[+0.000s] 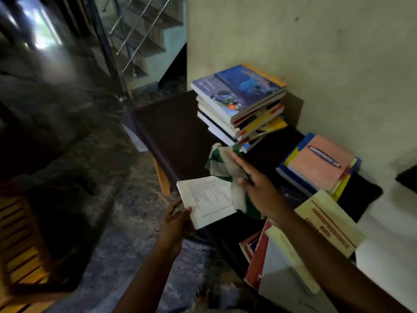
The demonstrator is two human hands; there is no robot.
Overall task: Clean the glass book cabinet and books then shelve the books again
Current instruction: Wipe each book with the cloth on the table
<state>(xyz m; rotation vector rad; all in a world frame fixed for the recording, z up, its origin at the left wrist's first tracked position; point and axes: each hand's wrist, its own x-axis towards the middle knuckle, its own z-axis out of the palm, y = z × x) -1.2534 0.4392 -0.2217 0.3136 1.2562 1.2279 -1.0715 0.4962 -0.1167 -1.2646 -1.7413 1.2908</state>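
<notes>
My left hand (pixel 176 222) grips the near corner of a white book (pixel 206 199), held over the front edge of a dark table (pixel 171 129). My right hand (pixel 255 184) presses a green and white cloth (pixel 222 164) against the book's far side, fingers stretched out flat. A stack of several books (pixel 239 102) with a blue cover on top stands against the wall. A pink-covered book (pixel 320 163) tops a smaller pile to the right. More books (pixel 300 249) lean at the lower right, partly hidden by my right forearm.
A plain wall (pixel 316 41) runs behind the table. A staircase with a metal railing (pixel 133 37) rises at the back left. A wooden slatted seat (pixel 20 245) sits at the lower left on the mottled floor (pixel 108 199). My foot (pixel 203 297) shows at the bottom.
</notes>
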